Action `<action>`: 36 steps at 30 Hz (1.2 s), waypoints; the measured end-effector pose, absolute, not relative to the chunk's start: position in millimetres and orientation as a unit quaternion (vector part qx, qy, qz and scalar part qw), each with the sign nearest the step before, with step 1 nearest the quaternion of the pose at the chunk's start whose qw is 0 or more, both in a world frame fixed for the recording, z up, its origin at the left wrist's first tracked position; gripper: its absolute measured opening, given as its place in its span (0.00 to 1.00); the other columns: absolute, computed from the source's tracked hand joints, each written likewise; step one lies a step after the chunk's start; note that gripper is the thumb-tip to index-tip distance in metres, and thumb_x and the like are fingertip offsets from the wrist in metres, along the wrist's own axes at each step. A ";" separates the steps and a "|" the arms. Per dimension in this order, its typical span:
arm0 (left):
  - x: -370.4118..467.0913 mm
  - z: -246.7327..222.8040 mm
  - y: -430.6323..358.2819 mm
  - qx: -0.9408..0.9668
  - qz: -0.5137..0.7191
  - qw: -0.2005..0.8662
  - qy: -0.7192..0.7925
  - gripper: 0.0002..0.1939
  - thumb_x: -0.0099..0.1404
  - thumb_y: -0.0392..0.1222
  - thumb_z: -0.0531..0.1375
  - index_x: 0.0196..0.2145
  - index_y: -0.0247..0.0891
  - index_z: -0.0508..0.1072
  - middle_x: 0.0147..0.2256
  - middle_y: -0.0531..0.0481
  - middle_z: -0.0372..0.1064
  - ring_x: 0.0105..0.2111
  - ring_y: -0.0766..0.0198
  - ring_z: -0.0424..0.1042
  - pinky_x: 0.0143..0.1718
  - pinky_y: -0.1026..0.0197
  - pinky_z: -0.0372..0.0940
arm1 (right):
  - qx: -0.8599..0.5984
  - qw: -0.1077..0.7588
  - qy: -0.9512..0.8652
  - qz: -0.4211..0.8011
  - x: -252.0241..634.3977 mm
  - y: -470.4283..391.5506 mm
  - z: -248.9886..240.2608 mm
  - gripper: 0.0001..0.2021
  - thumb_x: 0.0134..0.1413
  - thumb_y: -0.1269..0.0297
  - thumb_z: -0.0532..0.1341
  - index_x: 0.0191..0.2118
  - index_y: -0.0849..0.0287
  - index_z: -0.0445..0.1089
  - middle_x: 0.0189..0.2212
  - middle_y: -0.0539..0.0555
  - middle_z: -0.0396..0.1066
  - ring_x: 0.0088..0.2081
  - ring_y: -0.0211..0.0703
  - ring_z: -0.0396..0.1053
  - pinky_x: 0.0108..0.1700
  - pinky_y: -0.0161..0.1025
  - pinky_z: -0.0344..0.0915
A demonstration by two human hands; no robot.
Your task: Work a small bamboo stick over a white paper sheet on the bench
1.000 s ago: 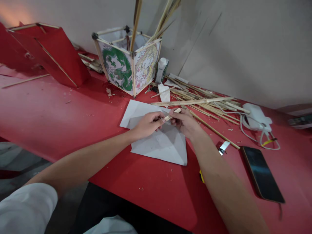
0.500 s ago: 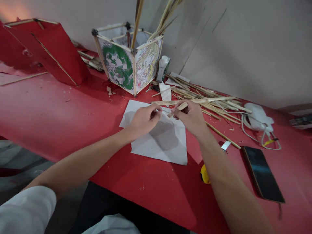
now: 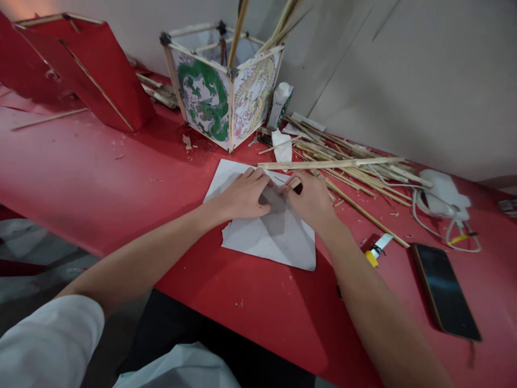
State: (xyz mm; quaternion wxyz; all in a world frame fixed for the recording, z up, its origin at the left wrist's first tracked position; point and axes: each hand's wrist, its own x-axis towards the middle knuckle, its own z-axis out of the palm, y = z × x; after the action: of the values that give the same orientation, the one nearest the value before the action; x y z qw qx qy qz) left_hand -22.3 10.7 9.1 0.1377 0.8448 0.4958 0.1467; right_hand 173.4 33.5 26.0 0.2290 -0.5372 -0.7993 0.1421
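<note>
Red covers the whole table [image 3: 100, 178], and a pale wall runs behind its far edge. I am looking down on a sheet of white paper [image 3: 278, 242] lying near the middle of the table, closer to the near edge than the clutter behind it. My left hand [image 3: 244, 194] lies on the paper's upper part with the fingers spread and pressed flat, gripping nothing. My right hand [image 3: 311, 202] sits just beside it, fingers curled around a short bamboo piece [image 3: 294, 183] whose pale end peeks out at the fingertips, low over the paper's far edge; whether it touches the sheet I cannot tell.

As I judge it, the work is at an early stage: the paper is bare and unmarked, with no stick fixed to it, and only this one short piece is in hand. A heap of bamboo strips [image 3: 355, 170] lies untouched toward the far right, so plenty of material remains unused. The square lantern [image 3: 226, 97] with a green dragon and a yellow one painted on its panels stands at the far edge, a frame fully papered, with long sticks propped inside it. A red paper frame [image 3: 81, 70] leans at the far left corner. A phone [image 3: 446, 291], a white charger [image 3: 442, 196] with its cable, and a small cutter [image 3: 375, 250] lie to the right.
</note>
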 end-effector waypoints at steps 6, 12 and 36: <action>-21.5 12.8 6.2 0.841 0.127 0.134 0.509 0.22 0.59 0.49 0.63 0.49 0.39 0.66 0.54 0.40 0.64 0.55 0.47 0.62 0.52 0.48 0.62 | -0.502 0.200 -0.819 0.195 161.4 21.1 31.2 0.04 0.53 0.70 0.63 0.30 0.54 0.71 0.28 0.54 0.75 0.31 0.48 0.69 0.36 0.43 0.57; -22.4 13.0 6.9 0.846 0.121 0.126 0.504 0.23 0.61 0.50 0.62 0.51 0.40 0.66 0.55 0.41 0.64 0.56 0.46 0.62 0.52 0.48 0.63 | -0.566 0.218 -0.780 0.155 185.1 41.2 29.1 0.06 0.54 0.70 0.63 0.28 0.54 0.68 0.27 0.54 0.73 0.31 0.48 0.68 0.37 0.43 0.57; -20.6 17.1 6.1 0.850 0.103 0.127 0.501 0.24 0.60 0.49 0.62 0.52 0.40 0.66 0.55 0.41 0.64 0.55 0.46 0.62 0.52 0.46 0.63 | -0.593 0.187 -0.770 0.145 168.6 23.4 35.9 0.08 0.57 0.71 0.62 0.28 0.55 0.68 0.29 0.57 0.75 0.34 0.51 0.72 0.37 0.43 0.59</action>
State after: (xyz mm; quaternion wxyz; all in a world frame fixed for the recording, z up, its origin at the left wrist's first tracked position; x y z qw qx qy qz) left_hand -20.6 6.1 17.1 0.1275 0.8497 0.5012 0.1028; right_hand 168.6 23.4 35.9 0.1873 -0.5927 -0.7698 0.1448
